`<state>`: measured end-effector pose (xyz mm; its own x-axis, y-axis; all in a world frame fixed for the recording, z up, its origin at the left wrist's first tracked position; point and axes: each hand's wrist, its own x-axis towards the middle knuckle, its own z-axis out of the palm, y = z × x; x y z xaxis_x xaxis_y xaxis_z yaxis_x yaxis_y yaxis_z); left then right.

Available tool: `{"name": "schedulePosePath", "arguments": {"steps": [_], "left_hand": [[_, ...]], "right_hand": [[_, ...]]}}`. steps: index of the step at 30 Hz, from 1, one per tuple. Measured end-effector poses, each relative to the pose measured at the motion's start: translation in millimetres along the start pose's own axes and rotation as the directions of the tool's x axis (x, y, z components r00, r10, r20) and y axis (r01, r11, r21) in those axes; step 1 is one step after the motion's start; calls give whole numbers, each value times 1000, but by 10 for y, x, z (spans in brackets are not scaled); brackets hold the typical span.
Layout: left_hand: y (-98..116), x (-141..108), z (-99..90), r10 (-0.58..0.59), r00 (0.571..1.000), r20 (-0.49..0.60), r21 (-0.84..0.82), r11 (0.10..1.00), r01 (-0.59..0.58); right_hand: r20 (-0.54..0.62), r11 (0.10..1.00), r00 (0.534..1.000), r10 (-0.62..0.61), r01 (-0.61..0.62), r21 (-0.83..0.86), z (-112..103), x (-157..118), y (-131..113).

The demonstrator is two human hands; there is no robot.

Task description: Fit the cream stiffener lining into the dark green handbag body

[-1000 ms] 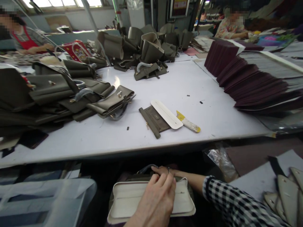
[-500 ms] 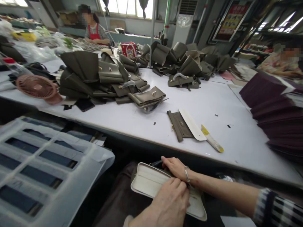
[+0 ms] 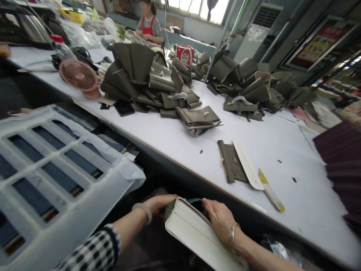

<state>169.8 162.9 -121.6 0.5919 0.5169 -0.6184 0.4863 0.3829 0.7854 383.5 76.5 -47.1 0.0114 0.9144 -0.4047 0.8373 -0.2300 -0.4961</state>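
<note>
In my lap, below the table edge, lies a handbag point(image 3: 194, 231) with a long cream panel facing up and a little olive leather showing at its left end. My left hand point(image 3: 165, 201) grips the bag's upper left corner, its fingertips hidden behind it. Over the upper right edge, my right hand point(image 3: 221, 220) is closed on the bag near a dark strap or opening. On the table beyond are an olive leather bag piece point(image 3: 231, 162), a cream strip point(image 3: 248, 165) lying along it, and a yellow-and-white knife-like tool point(image 3: 271, 190).
Olive bags are heaped at the table's back left point(image 3: 132, 67) and back right point(image 3: 251, 79). A pink fan point(image 3: 79, 75) and a phone point(image 3: 124, 108) sit at left. A pale slotted rack point(image 3: 59, 158) stands beside me. Purple stacked pieces point(image 3: 338, 162) rise at right. A person in a red apron point(image 3: 148, 26) sits across.
My left hand has moved from the front of the cream panel to the bag's upper left corner. My right hand stays on the upper edge. The view has turned left and tilted.
</note>
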Motion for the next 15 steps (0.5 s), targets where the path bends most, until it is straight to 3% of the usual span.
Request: {"name": "schedulePosePath", "arguments": {"steps": [3,7,12,15], "left_hand": [[-61,63,174,-30,999,26,-132,991,33],[60,-114,228,4,1000,-20,-192,981,-8],[97,-511,203,137,980,-145,-183,970,-162],[75,-620,218,188,949,-254,-161,959,-233]], "right_hand": [[20,999,999,-25,26,-23,16,19,-27],[81,998,996,-42,46,-47,40,59,-103],[137,994,990,-21,35,-100,42,98,-277],[144,994,990,-1,16,-104,52,132,-385]]}}
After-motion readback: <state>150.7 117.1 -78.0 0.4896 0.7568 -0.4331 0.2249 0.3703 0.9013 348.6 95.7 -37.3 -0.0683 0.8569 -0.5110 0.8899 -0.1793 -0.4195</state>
